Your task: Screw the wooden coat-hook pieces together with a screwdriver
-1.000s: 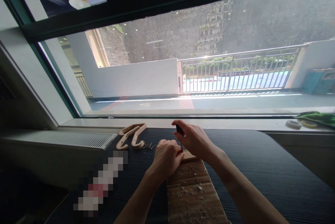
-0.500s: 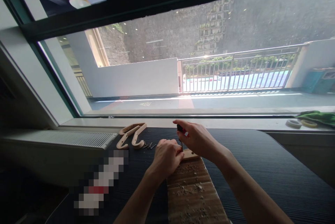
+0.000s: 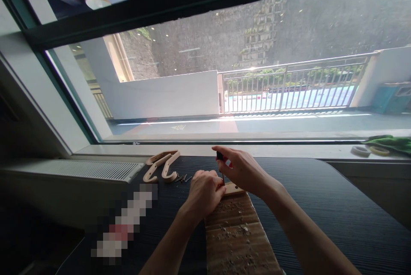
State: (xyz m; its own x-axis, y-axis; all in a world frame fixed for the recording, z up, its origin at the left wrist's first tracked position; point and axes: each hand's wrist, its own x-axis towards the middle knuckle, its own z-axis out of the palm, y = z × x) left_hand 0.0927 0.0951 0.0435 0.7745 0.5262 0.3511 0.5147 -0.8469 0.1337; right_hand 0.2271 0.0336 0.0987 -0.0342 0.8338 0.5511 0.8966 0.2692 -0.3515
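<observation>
My right hand (image 3: 244, 168) is closed around the black-and-red handle of a screwdriver (image 3: 220, 155), held upright with its shaft pointing down. The tip meets a light wooden piece (image 3: 231, 188) with a dark hole near its right end. My left hand (image 3: 206, 190) presses on the left part of that piece, fingers curled close to the screwdriver tip. Whether a screw sits under the tip is hidden by the fingers. Beneath lies a brown ridged board (image 3: 239, 240), strewn with small crumbs.
Two curved wooden hooks (image 3: 169, 168) lie on the dark table (image 3: 321, 206), left of my hands. Beside them are several loose screws (image 3: 183, 178). A blurred-out strip (image 3: 128, 219) is nearer me. Tape rolls (image 3: 359, 151) and a green cloth (image 3: 390, 142) rest on the windowsill.
Almost nothing differs. The fingers of my right hand have shifted very slightly on the screwdriver handle; my left hand stays on the wooden piece.
</observation>
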